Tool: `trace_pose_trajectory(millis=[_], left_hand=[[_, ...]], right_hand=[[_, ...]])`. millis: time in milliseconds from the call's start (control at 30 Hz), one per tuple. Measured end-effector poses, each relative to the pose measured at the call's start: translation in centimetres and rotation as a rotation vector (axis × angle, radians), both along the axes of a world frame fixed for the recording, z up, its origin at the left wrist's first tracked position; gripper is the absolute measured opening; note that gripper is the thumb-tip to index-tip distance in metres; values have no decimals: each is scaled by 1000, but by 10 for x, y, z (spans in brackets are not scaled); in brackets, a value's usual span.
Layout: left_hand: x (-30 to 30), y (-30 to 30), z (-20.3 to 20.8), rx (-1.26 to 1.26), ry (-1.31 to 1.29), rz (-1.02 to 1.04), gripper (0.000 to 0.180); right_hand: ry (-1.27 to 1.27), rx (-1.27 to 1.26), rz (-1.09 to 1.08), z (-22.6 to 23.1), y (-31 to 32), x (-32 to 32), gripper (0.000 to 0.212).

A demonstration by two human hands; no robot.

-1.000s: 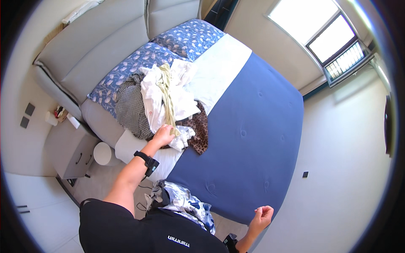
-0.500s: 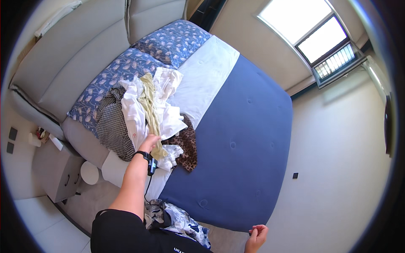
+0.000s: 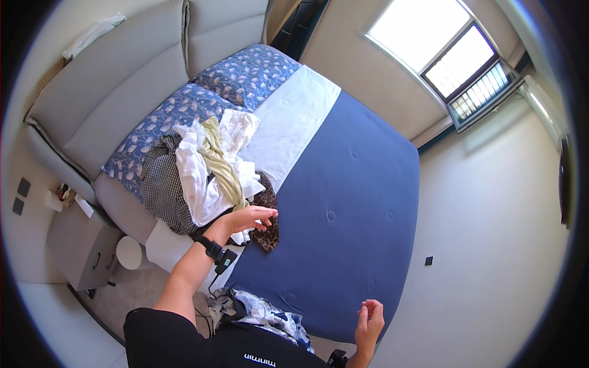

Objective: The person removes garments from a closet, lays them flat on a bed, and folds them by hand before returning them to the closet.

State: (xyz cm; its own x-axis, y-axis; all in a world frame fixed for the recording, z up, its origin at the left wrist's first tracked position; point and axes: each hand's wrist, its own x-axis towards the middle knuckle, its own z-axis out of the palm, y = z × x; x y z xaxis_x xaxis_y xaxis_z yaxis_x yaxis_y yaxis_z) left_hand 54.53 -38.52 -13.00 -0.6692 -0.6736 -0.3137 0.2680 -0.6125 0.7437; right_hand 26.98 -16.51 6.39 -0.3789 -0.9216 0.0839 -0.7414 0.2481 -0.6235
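Observation:
My left hand (image 3: 250,218) is stretched over the near right side of a clothes pile, fingers extended and apart, holding nothing. Just beyond it lies the lower end of a crumpled yellow-green garment (image 3: 222,168). White garments (image 3: 195,178) spread on both sides of that cloth. A black-and-white checked garment (image 3: 164,190) forms the pile's left side. Leopard-print cloth (image 3: 269,202) sticks out to the right, partly behind my fingers. Over the bed's near right corner, my right hand (image 3: 370,322) hangs with its fingers loosely curled and nothing visible in them.
The pile lies on a bed with a dark blue mattress cover (image 3: 343,184) and a pale sheet (image 3: 294,116). Patterned blue pillows (image 3: 245,73) rest against a grey headboard (image 3: 123,80). A nightstand (image 3: 83,245) and a white bin (image 3: 130,253) stand left. Patterned fabric (image 3: 264,313) is by my body.
My left hand has let go of the yellow-green garment and moved right, its fingers opening. The garment's lower end has shifted right. My right hand has risen slightly.

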Motion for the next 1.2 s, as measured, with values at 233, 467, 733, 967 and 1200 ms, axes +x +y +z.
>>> trace_pose_trajectory(millis=[233, 467, 733, 967, 1200], left_hand=[[7, -4, -59, 101, -416, 235, 40], [17, -3, -97, 111, -742, 141, 36], [-16, -35, -184, -148, -1050, -69, 48], [-9, -64, -214, 293, -505, 161, 29], [1, -61, -219, 650, -200, 491, 53]], right_hand=[[39, -4, 1, -9, 1, -18, 12], [86, 97, 1, -14, 9, -6, 10], [218, 249, -83, 1, 50, 22, 16], [217, 315, -170, -8, 63, 36, 18], [148, 217, -225, -7, 49, 40, 14]])
